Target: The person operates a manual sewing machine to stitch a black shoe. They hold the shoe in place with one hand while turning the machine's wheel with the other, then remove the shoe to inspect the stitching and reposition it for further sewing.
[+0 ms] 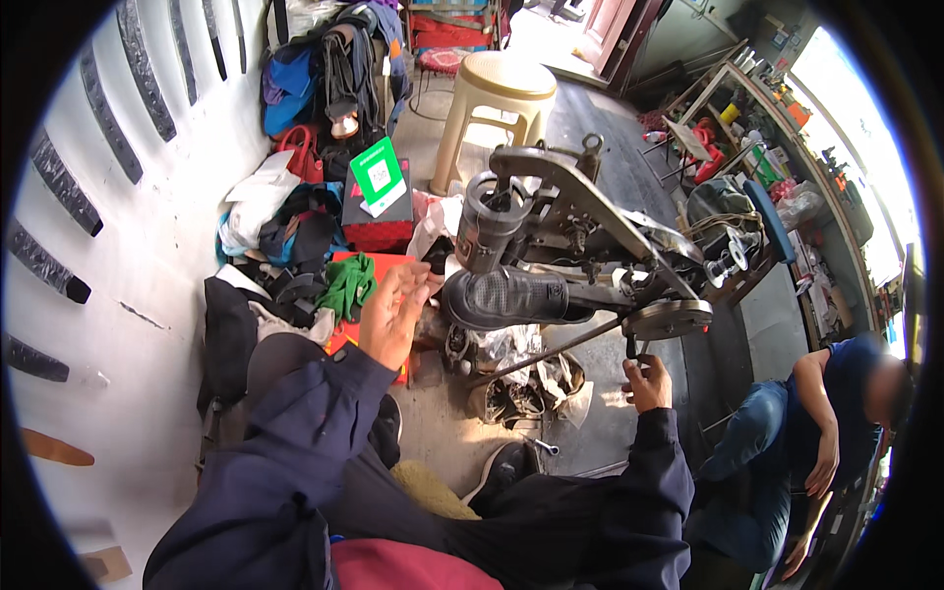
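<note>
A dark metal hand-cranked machine (575, 197) stands before me, with a large round wheel (667, 317) at its right. A black shoe with a perforated upper (501, 297) sits horizontally on the machine's lower arm, beneath a dark cylindrical part. My left hand (398, 310) is raised just left of the shoe's rounded end, fingers apart and slightly bent, with nothing visible in them. Below the wheel, my right hand (644, 383) has its fingers closed round the crank handle. Beneath the machine are crumpled bags of small dark items (506, 398) and a wrench (541, 442).
A cream stool (506, 74) is behind the machine. Piled clothes and bags (270, 226) and a green sign (376, 172) on a box are at the left. A cluttered bench (767, 118) runs along the right, where another person (846, 413) sits close beside me.
</note>
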Tool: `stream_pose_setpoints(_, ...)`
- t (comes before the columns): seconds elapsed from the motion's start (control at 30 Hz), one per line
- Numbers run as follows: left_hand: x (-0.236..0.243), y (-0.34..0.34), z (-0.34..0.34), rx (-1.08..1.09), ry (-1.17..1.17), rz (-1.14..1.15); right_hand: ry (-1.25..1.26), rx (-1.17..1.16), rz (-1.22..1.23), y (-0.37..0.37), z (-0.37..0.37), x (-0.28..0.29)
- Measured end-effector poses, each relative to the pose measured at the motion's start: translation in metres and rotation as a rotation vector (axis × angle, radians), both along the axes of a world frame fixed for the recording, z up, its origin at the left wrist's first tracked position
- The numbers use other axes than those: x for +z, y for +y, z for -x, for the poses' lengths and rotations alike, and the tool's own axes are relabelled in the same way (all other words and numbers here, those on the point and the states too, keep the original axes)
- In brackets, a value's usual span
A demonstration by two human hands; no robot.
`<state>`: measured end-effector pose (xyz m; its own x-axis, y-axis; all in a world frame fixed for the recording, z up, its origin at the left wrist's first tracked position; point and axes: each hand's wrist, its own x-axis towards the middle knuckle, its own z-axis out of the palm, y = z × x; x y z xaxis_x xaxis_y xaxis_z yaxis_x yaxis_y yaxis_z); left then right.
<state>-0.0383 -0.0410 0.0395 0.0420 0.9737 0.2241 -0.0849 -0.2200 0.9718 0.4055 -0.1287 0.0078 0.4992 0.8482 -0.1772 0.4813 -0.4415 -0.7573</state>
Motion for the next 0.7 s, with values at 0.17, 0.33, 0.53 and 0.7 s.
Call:
stream_pose_setpoints(0.17,0.002,0.02,-0.015,-0.008,0.053,-0.094,0.032,0.048,0.027,0.023,0.005,-0.007)
stream_pose_setpoints(0.33,-0.004,0.026,-0.027,-0.049,-0.027,-0.134,0.12,-0.004,-0.035,0.041,0.008,-0.018)
stream_pose_setpoints(0.53,0.011,0.051,-0.024,-0.151,0.003,-0.125,0.158,-0.064,-0.029,0.046,0.009,-0.031)
stream_pose_setpoints(0.7,0.001,0.036,-0.033,-0.182,-0.101,-0.101,0.105,-0.042,-0.016,0.046,0.004,-0.034)
